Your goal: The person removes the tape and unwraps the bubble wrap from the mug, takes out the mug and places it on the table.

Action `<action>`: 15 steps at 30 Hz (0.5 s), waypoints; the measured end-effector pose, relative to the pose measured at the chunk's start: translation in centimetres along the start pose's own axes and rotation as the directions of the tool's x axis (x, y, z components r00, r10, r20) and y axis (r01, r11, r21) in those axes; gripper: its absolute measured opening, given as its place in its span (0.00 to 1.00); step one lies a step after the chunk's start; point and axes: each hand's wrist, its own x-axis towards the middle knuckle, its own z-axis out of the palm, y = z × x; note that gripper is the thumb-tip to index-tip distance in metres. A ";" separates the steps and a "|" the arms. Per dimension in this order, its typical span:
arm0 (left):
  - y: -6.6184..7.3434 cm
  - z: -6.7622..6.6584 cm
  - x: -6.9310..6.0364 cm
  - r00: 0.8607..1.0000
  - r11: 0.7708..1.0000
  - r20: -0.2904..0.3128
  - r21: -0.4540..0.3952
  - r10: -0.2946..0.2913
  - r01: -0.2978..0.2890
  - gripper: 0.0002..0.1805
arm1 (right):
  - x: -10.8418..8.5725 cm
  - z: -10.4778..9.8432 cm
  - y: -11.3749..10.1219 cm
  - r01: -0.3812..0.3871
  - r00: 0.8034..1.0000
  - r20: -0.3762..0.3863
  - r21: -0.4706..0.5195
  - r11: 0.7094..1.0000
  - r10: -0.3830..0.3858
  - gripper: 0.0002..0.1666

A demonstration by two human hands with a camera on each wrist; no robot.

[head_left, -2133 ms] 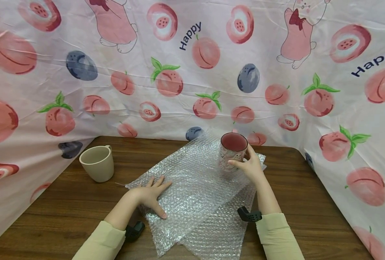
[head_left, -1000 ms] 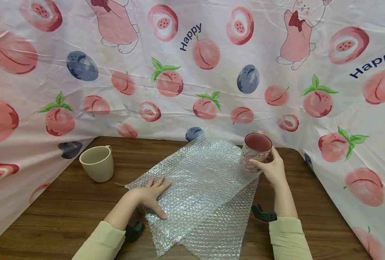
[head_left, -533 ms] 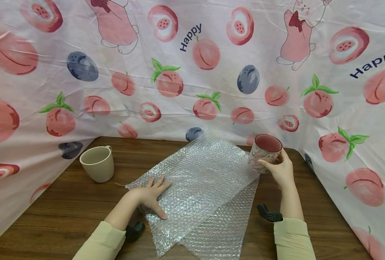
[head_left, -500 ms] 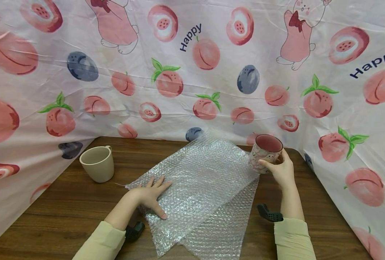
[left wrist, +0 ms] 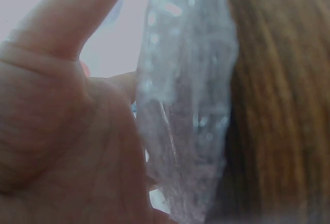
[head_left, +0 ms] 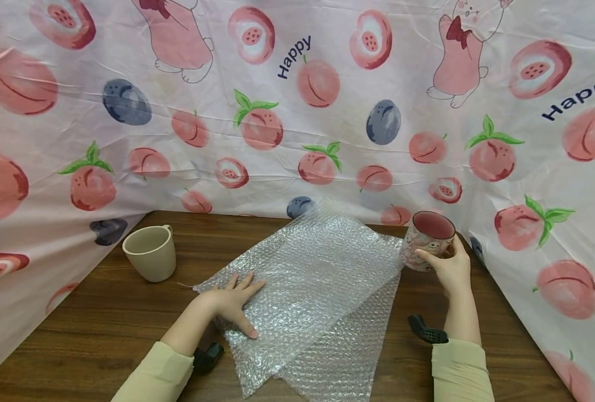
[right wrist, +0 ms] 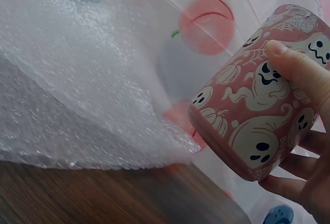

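My right hand (head_left: 452, 269) grips a pink mug (head_left: 423, 254) with a dark rim and red inside, its thumb on the near side. The right wrist view shows white ghosts and pumpkins on the mug (right wrist: 252, 100) and fingers behind it. The mug seems lifted a little, beside the right corner of the bubble wrap (head_left: 322, 279). Layered sheets of this clear wrap lie across the middle of the table. On their left edge rests my left hand (head_left: 232, 304), fingers spread. In the left wrist view, the palm (left wrist: 67, 141) appears close to the wrap's blurred edge (left wrist: 185, 105).
A cream mug (head_left: 151, 257) stands upright at the left of the brown wooden table (head_left: 91, 329), its handle pointing back. A fruit-print cloth (head_left: 277, 111) encloses the back and both sides. The table's right edge (head_left: 508, 312) lies just beyond the right hand.
My right hand has carried the pink mug rightward from over the bubble wrap to beyond its right corner. The left hand, the wrap and the cream mug have stayed in place.
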 end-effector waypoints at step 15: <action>0.0 0.0 0.0 1.000 1.000 0.006 -0.009 0.003 -0.003 0.66 | 0.1 -2.2 1.5 -0.116 0.989 -0.095 0.010 0.993 0.117 0.49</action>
